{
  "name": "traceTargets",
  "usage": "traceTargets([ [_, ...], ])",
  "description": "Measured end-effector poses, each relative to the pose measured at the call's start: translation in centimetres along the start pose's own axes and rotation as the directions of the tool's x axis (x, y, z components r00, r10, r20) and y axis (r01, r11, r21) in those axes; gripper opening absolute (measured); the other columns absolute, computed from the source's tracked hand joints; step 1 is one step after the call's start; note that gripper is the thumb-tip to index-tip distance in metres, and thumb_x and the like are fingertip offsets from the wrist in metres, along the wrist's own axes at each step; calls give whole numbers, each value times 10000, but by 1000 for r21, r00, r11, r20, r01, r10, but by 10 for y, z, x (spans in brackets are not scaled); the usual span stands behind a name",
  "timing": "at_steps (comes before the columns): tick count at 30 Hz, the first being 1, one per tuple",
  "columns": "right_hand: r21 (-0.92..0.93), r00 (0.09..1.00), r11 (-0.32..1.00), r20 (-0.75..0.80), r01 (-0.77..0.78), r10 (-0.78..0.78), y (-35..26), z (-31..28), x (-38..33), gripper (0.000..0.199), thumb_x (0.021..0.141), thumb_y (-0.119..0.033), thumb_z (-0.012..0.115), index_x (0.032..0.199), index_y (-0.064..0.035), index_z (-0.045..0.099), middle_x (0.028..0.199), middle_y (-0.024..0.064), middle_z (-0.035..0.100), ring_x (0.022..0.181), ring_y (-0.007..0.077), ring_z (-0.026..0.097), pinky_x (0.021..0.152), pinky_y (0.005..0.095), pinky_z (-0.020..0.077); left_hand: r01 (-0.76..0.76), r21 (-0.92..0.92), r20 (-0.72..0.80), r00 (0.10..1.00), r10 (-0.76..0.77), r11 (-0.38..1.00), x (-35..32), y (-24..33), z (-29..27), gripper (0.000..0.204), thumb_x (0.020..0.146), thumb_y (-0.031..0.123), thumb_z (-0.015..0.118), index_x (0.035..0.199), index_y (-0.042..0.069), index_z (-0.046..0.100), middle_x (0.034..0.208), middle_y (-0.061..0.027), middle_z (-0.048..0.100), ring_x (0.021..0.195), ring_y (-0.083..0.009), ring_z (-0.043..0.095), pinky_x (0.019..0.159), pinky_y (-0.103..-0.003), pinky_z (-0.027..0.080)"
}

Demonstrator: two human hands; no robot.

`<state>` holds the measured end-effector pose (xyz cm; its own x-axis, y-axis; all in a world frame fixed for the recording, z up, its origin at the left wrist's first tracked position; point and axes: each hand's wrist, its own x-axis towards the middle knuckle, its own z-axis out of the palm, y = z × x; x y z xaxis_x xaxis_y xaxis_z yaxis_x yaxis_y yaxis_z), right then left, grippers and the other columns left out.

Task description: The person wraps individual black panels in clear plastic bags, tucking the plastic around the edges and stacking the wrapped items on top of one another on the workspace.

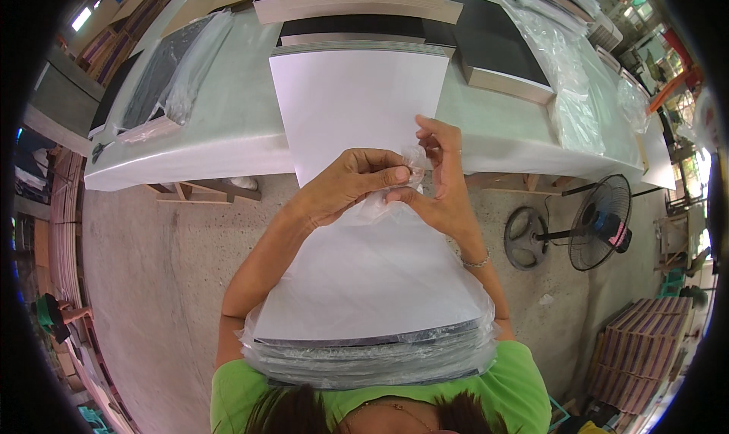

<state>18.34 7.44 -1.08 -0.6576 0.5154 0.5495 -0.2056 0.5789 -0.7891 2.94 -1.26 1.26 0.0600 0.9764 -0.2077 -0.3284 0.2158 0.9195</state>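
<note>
My left hand [342, 185] pinches the gathered edge of a clear plastic bag [416, 160] between thumb and fingers. Close beside it, my right hand [449, 183] has its thumb against the same plastic and its fingers curled around the upper side. Below both hands, a stack of plastic-wrapped sheets [364, 282] rests against my body, white on top with dark edges showing at the near side. Just beyond my hands, a large white sheet [357, 100] lies on a stack and juts over the table's near edge, partly hidden by my left hand.
The long table [228, 115] has a pale cover. Thick dark-topped stacks [505, 47] stand on it, with plastic film [573, 107] at the right and a plastic-wrapped dark panel [163, 77] at the left. On the floor at right are a black fan [600, 225] and a wooden stack [642, 350].
</note>
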Motion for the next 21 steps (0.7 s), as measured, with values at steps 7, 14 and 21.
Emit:
traceTargets([
  [7, 364, 992, 924, 3, -116, 123, 1, 2, -6, 906, 692, 98, 686, 1400, -152, 178, 1189, 76, 317, 771, 110, 462, 763, 259, 447, -58, -6, -141, 988, 57, 998, 3, -5, -4, 413, 832, 438, 631, 873, 28, 641, 757, -25, 585, 707, -96, 532, 646, -235, 435],
  [14, 383, 985, 911, -18, -150, 170, 2, 1, -8, 915, 684, 106, 682, 1400, -148, 172, 1199, 81, 321, 797, 118, 486, 789, 276, 461, -127, 138, -91, 986, 140, 982, 1, 1, -4, 358, 863, 408, 597, 854, 52, 641, 738, -8, 581, 669, -84, 498, 588, -216, 402],
  [21, 304, 987, 943, -29, -140, 156, 4, 0, -8, 782, 711, 65, 683, 1361, -103, 282, 1185, 89, 356, 797, 119, 515, 797, 269, 471, -182, 408, -90, 967, 238, 895, -1, -1, -5, 271, 812, 293, 683, 837, 23, 681, 703, -32, 624, 607, -75, 503, 546, -213, 410],
])
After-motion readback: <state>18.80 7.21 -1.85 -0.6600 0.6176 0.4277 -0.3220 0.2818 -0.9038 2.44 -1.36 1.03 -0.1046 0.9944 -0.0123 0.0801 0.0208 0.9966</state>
